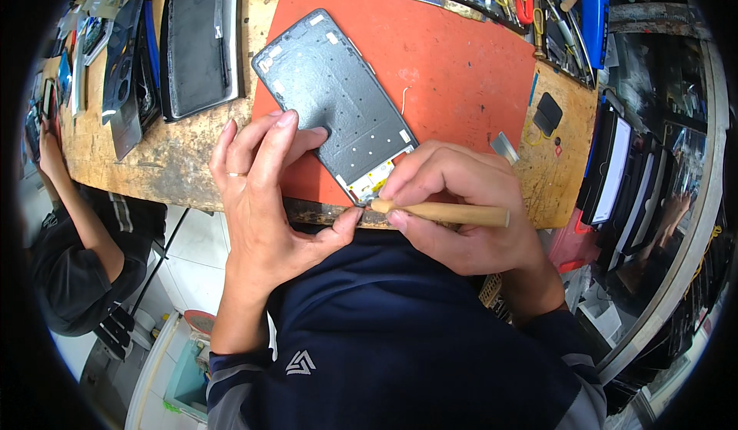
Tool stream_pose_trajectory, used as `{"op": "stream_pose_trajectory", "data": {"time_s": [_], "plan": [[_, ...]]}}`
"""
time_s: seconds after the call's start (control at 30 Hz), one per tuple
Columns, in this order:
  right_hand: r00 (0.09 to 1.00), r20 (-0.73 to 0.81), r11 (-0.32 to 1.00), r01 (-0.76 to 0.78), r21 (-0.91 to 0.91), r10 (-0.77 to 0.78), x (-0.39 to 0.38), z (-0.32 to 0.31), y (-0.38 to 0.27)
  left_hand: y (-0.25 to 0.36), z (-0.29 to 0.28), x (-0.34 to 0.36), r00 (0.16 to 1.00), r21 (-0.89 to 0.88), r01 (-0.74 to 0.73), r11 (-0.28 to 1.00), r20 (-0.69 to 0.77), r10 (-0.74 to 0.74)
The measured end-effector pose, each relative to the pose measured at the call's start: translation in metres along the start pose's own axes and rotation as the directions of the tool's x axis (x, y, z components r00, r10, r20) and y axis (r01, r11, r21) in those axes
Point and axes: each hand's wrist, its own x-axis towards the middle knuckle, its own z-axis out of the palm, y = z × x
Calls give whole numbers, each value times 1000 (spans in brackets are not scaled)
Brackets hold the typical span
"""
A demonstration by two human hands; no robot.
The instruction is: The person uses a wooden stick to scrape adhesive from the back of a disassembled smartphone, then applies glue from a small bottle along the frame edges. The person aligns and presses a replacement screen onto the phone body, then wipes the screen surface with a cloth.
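A dark phone screen panel point(338, 99) lies tilted on the orange-red mat, its back side up. White tape bits sit at its corners, and a pale strip with yellow patches point(374, 178) crosses its near end. My left hand point(265, 191) steadies the panel, fingers bent over its left side and thumb at the near corner. In my right hand point(461, 199) is a tool with a light wooden handle point(453, 213), held between thumb and fingers. Its tip meets the panel's near corner, beside my left thumb; the tip's shape is too small to make out.
The mat point(453, 68) covers much of the worn wooden bench point(184, 157). Phone shells point(201, 41) stand at the left, a tool tray point(565, 30) at the far right. A small black piece point(547, 113) lies right of the mat. Another person's arm point(84, 207) shows far left.
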Motion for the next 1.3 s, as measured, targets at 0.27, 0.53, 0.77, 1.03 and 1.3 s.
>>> {"op": "stream_pose_trajectory", "data": {"time_s": [0.27, 0.53, 0.77, 1.03, 1.3], "plan": [[982, 185, 1000, -26, -6, 27, 16, -18, -1, 1, 0, 1, 1000, 29, -11, 1000, -5, 11], [952, 296, 997, -65, -38, 73, 34, -29, -8, 0, 1, 1, 999, -6, -4, 1000, -39, 4], [940, -248, 967, -203, 152, 236, 12, -41, -12, 10, 8, -15, 971, 48, -230, 972, -56, 232], [920, -215, 939, -293, 180, 328, -6, -39, -7, 6, 13, -14, 983, -155, -180, 971, -48, 175], [955, -101, 957, -286, -55, 279, 7, -41, -8, 2, 15, -17, 989, -200, -146, 969, -67, 135]]}}
